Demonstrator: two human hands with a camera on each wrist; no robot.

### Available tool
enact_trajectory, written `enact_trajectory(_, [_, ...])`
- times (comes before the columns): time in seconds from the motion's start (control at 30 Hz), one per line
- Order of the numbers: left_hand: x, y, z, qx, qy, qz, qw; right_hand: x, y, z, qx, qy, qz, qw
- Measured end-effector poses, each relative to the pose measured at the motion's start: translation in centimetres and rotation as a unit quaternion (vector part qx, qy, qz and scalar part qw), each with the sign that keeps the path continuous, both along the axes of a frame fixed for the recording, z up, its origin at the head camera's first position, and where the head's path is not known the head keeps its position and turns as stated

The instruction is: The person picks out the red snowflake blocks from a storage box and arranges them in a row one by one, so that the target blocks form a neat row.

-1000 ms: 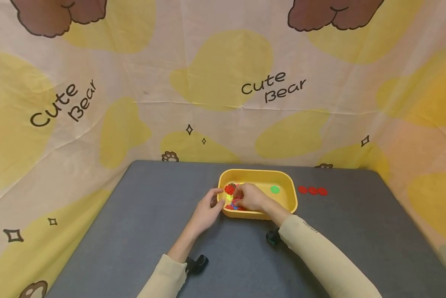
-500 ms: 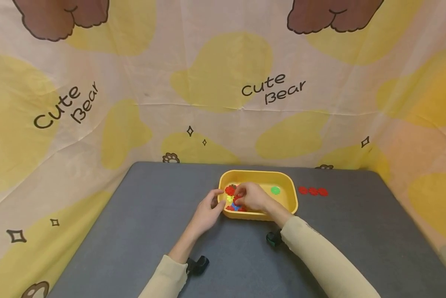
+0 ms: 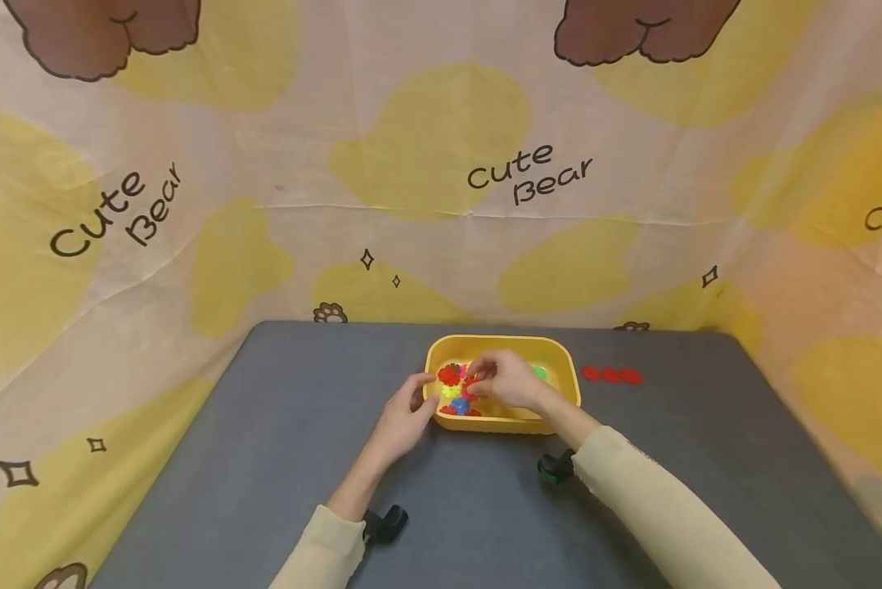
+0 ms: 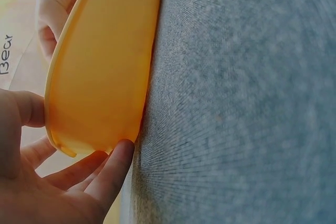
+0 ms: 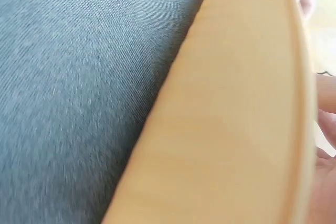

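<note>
A yellow plastic tray (image 3: 500, 424) stands on the table, with several small flower-shaped discs gathered at its left end. My left hand (image 3: 402, 419) holds that end, and the left wrist view shows its fingers (image 4: 113, 174) curved against the outer wall. Inside the tray, my right hand (image 3: 513, 381) pinches a red flower-shaped disc (image 3: 470, 388) above the pile. Near it lie a blue disc (image 3: 460, 406), a yellow disc (image 3: 451, 393) and another red disc (image 3: 448, 375). In the right wrist view the tray wall (image 5: 226, 103) covers most of what the fingers do.
Beyond the right end of the tray, three red discs (image 3: 611, 375) lie in a row on the grey table (image 3: 323, 376). A green disc (image 3: 540, 372) sits in the tray, partly behind the right hand. Patterned cloth (image 3: 426, 139) encloses the table's back and sides.
My right hand has lifted slightly off the pile with the red disc, uncovering more of the blue disc and hiding part of the green one. The left hand keeps its place on the tray.
</note>
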State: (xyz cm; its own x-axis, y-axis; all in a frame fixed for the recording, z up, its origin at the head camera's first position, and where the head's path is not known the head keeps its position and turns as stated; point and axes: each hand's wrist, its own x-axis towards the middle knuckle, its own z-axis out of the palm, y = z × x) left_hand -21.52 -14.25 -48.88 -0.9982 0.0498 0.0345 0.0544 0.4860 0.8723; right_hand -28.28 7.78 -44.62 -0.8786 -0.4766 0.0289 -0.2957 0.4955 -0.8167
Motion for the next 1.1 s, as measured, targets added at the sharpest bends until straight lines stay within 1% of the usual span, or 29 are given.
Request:
enact_trajectory(0.1, [0.0,-0.1,0.0,-0.002,0.007,0.0,1.0,0.4,0.8,0.6,-0.026,-0.003,0.014,0.9996])
enact_trajectory(0.23, [0.0,-0.1,0.0,0.001,0.008,0.0,1.0,0.9,1.9,1.2,-0.044,-0.003,0.023,0.9988])
enact_trajectory(0.43, [0.0,-0.1,-0.1,-0.001,0.007,0.001,1.0,1.7,4.0,1.3,-0.063,-0.002,0.029,0.9976])
enact_trajectory(0.53, [0.0,-0.1,-0.1,-0.001,0.006,0.0,1.0,2.2,5.1,1.3,-0.067,-0.002,0.017,0.9976])
enact_trajectory(0.7, [0.1,-0.1,-0.1,-0.001,0.006,0.001,1.0,2.8,7.2,1.5,-0.059,-0.005,-0.008,0.9982])
enact_trajectory(0.83, [0.2,-0.2,0.0,0.001,0.006,0.0,1.0,3.0,8.9,1.4,-0.053,-0.001,-0.021,0.9984])
enact_trajectory(1.0, [0.1,-0.2,0.1,-0.003,0.01,0.001,0.9999,3.1,10.6,1.2,-0.068,-0.003,-0.032,0.9972])
enact_trajectory(1.1, [0.1,-0.1,0.1,-0.007,0.011,0.0,0.9999,3.1,11.7,1.0,-0.077,-0.011,-0.049,0.9958])
